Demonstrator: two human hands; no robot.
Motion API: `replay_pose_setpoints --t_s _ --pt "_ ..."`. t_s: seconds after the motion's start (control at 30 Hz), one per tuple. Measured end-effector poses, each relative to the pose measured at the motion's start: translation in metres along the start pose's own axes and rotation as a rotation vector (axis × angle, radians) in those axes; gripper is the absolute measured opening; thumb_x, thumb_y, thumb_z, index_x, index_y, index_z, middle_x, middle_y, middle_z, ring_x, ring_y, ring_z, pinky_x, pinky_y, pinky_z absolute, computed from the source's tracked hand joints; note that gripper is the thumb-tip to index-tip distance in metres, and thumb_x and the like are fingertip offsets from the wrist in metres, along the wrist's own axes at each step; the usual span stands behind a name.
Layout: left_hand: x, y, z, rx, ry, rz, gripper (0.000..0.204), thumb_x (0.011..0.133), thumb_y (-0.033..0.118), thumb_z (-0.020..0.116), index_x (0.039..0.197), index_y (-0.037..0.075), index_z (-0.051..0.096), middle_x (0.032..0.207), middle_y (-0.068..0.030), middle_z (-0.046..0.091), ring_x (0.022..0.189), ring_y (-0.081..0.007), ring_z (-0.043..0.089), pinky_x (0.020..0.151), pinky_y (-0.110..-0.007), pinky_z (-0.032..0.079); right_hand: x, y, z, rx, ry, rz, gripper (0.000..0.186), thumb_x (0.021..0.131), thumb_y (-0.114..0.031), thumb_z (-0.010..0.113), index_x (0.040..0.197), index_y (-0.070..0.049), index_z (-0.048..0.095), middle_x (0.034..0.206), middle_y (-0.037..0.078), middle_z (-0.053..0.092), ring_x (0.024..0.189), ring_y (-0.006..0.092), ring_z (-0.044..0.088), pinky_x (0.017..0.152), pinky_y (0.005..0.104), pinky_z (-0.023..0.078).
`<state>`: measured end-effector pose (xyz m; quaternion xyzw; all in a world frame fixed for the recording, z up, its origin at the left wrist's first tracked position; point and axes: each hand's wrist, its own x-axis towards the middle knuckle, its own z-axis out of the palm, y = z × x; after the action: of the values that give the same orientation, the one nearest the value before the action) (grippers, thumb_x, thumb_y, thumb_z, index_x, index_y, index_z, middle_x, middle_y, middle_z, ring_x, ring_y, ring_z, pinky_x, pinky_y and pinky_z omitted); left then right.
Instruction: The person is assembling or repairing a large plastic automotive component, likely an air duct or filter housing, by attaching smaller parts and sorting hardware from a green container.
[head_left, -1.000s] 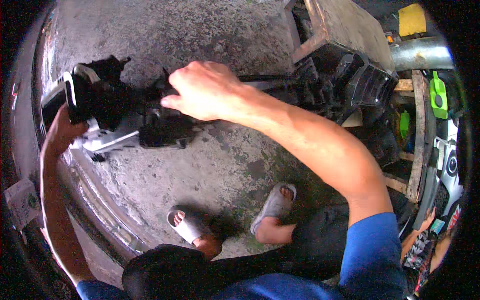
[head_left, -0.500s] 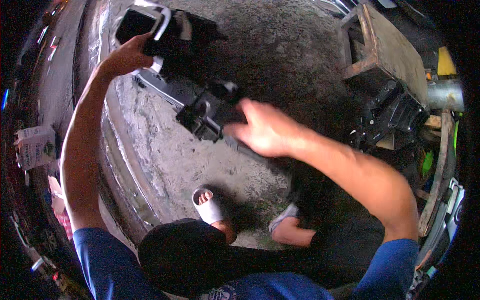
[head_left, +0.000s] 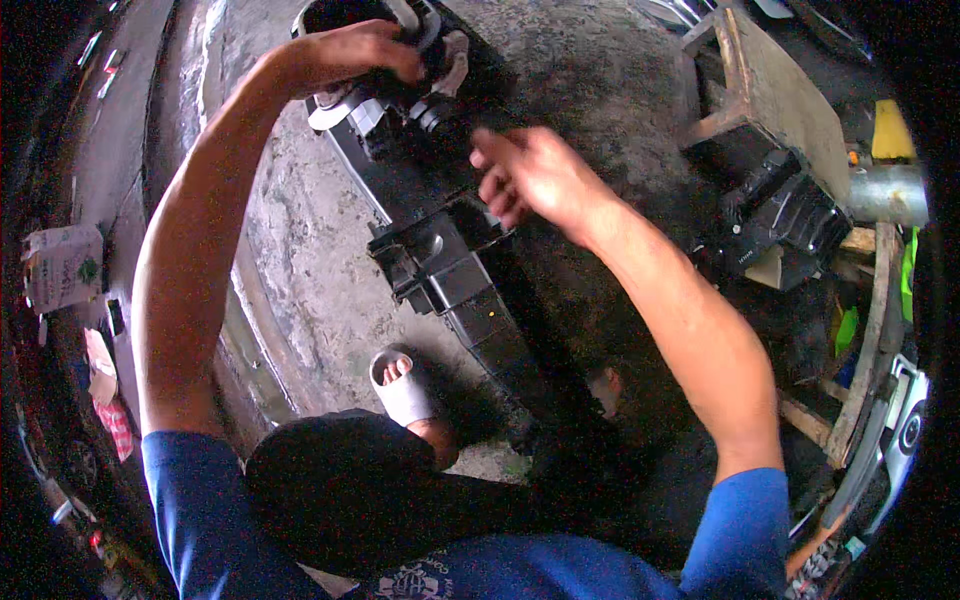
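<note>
A long black plastic housing (head_left: 455,275) with ribs and raised boxes runs diagonally from the upper left down toward my legs. Near its far end are a pale curved tube and a ribbed dark fitting (head_left: 432,113). My left hand (head_left: 350,52) reaches over that far end, its fingers bent around a part beside the tube; the fingertips are partly hidden. Beside the housing's right edge is my right hand (head_left: 535,180), slightly blurred, its fingers loosely bent and apart with nothing seen in them. Whether its fingertips touch the edge I cannot tell.
Concrete floor (head_left: 310,250) lies beneath, with my sandalled foot (head_left: 400,390) left of the housing. To the right stand a worn wooden box (head_left: 800,90), another black plastic part (head_left: 780,220), a metal cylinder (head_left: 888,195) and wooden slats (head_left: 870,350). A printed carton (head_left: 65,268) sits far left.
The housing has shifted right at its far end, and its near end now reaches toward my legs. My left hand has moved up and right; my right hand has lifted away from the housing's middle.
</note>
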<state>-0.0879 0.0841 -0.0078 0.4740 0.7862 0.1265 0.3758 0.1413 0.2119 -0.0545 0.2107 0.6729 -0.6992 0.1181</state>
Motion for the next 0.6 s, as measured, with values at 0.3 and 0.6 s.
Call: replay_pose_setpoints --t_s 0.3,0.6 --pt "0.013 -0.012 0.029 -0.717 0.236 0.124 0.039 0.080 0.039 0.059 0.098 0.005 0.066 0.090 -0.0031 0.067 0.079 -0.0143 0.060 0.075 -0.029 0.048 0.036 0.015 0.032 0.877 -0.136 0.118 0.054 0.096 -0.047 0.042 0.107 0.005 0.051 0.101 0.020 0.064 0.092 0.0264 0.065 0.085 0.0339 0.053" --pt "0.025 -0.033 0.022 -1.020 0.053 0.345 0.022 0.083 0.035 0.054 0.090 0.015 0.060 0.076 0.0024 0.053 0.071 -0.0105 0.049 0.070 -0.028 0.040 0.043 0.018 0.050 1.128 -0.018 0.055 0.045 0.096 -0.038 0.046 0.114 0.003 0.052 0.109 0.018 0.061 0.100 0.0289 0.062 0.089 0.0372 0.052"
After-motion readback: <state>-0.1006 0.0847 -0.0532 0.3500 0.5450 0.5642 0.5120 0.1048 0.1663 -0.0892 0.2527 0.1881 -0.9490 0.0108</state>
